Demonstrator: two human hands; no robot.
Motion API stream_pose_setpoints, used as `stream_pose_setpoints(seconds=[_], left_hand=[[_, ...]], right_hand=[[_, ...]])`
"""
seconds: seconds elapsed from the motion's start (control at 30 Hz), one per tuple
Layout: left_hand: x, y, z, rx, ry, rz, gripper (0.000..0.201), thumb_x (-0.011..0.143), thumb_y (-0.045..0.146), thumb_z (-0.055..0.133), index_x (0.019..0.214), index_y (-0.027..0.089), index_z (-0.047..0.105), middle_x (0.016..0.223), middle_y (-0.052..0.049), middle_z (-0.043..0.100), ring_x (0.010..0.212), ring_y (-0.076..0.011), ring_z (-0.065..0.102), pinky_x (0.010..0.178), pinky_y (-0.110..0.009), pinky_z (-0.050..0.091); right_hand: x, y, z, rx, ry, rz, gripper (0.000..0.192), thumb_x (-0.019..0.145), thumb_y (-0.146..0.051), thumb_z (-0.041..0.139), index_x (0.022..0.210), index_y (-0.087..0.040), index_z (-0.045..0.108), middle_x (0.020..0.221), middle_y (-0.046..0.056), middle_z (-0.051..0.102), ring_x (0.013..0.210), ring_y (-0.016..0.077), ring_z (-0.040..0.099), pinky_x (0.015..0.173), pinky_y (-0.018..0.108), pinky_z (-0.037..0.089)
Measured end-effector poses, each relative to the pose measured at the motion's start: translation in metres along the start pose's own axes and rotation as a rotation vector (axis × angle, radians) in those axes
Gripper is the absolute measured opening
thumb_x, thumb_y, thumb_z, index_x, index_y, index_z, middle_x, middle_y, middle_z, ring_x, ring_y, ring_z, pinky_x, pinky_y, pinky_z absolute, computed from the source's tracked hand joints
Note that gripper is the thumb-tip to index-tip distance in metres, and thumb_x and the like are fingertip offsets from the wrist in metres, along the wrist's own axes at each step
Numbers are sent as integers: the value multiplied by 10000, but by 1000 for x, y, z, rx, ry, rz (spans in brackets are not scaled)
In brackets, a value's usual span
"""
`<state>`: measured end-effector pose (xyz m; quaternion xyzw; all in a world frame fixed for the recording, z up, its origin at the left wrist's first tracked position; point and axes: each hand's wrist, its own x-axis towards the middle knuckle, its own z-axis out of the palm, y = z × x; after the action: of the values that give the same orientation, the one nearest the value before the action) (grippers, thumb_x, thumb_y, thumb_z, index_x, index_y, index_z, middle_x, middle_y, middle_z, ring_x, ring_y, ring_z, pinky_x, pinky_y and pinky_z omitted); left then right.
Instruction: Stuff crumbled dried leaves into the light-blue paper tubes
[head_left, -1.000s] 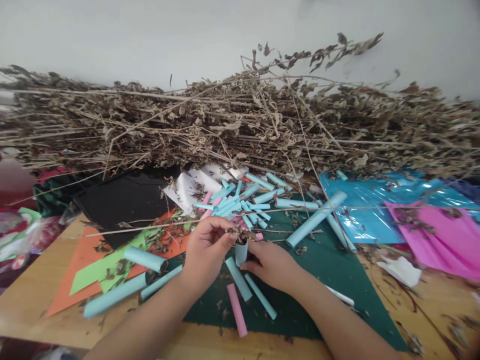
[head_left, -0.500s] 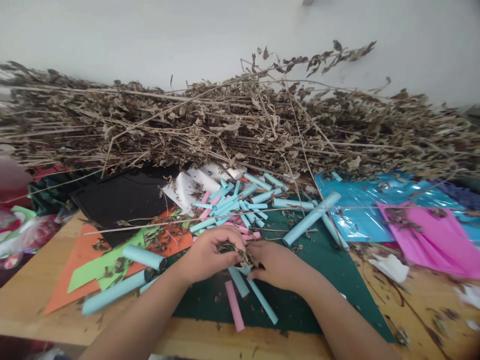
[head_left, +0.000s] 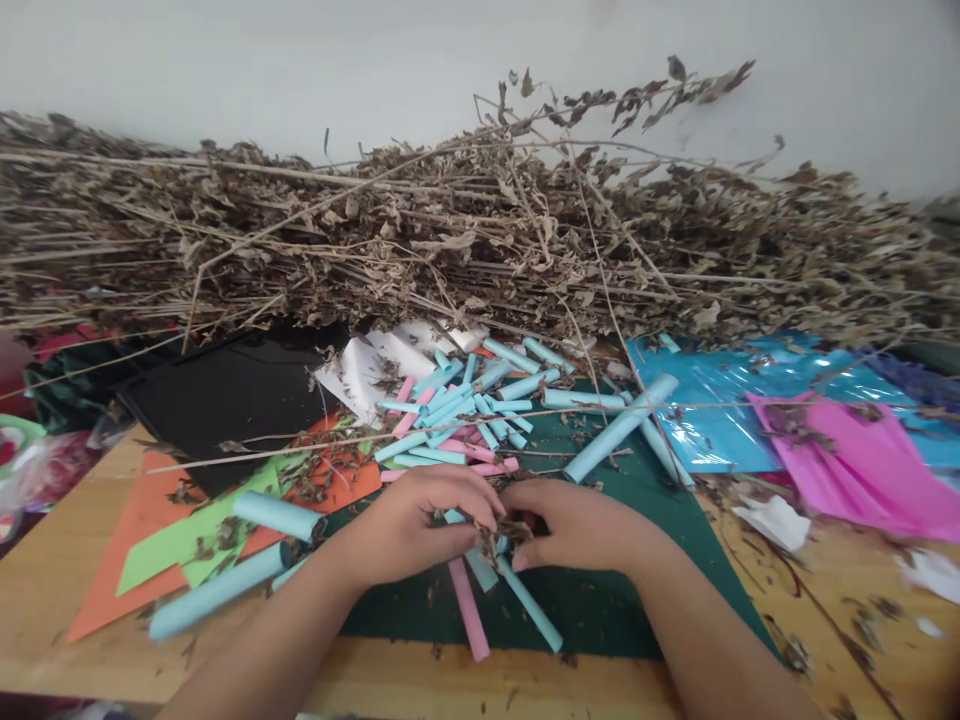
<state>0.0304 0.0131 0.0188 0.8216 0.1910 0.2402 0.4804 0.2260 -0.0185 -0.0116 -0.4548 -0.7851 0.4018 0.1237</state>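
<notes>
A second ago the small blue paper roll [head_left: 491, 545] stood upright between the hands; now it is nearly hidden low over the green mat [head_left: 645, 590], its axis unclear. The left hand [head_left: 420, 525] and right hand [head_left: 574, 525] pinch crumbled dry leaves [head_left: 502, 530] together, apparently packing them in.

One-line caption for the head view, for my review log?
Left hand and right hand meet over crumbled dry leaves on a green mat, amid rolled paper tubes before a dried-branch pile.

A plain pale wall [head_left: 300, 70] rises behind the cluttered wooden table [head_left: 45, 600].
</notes>
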Motion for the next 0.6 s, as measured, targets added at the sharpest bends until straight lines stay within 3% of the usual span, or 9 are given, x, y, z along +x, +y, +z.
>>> stream_pose_setpoints(seconds=[0.07,0.17,0.33,0.47,0.6], left_hand=[[0,1,1,2,-2,-7,80,707,163,523,736,153,597,824,-78,611,764,-135,567,707,-241,432],[1,0,3,40,-11,30,106,719,188,517,753,146,608,812,-85,617,758,-135,570,700,-234,432],[0,-7,6,118,40,167,147,723,181,514,817,138,619,851,-97,600,777,-135,557,707,-226,425],[-2,-9,10,110,59,223,147,714,130,513,829,131,603,873,-95,579,807,-137,541,735,-232,416],[-2,-8,18,33,140,168,91,690,77,503,716,134,569,856,-78,549,818,-136,525,750,-248,402]], right_hand=[[-3,-1,-4,157,20,-63,346,598,-326,635,911,-206,547,801,-1,562,677,135,504,566,225,381],[-4,-2,-5,367,86,-139,212,680,-349,553,812,-183,564,718,-3,557,619,114,499,547,217,389],[1,0,2,529,151,-112,161,677,-309,562,727,-156,551,637,-3,532,576,101,484,521,208,391],[1,4,3,683,113,-125,223,606,-284,643,746,-150,534,639,-16,523,557,78,467,505,185,376],[0,6,3,853,82,-171,349,532,-357,688,755,-150,518,657,-14,528,557,74,470,504,186,366]])
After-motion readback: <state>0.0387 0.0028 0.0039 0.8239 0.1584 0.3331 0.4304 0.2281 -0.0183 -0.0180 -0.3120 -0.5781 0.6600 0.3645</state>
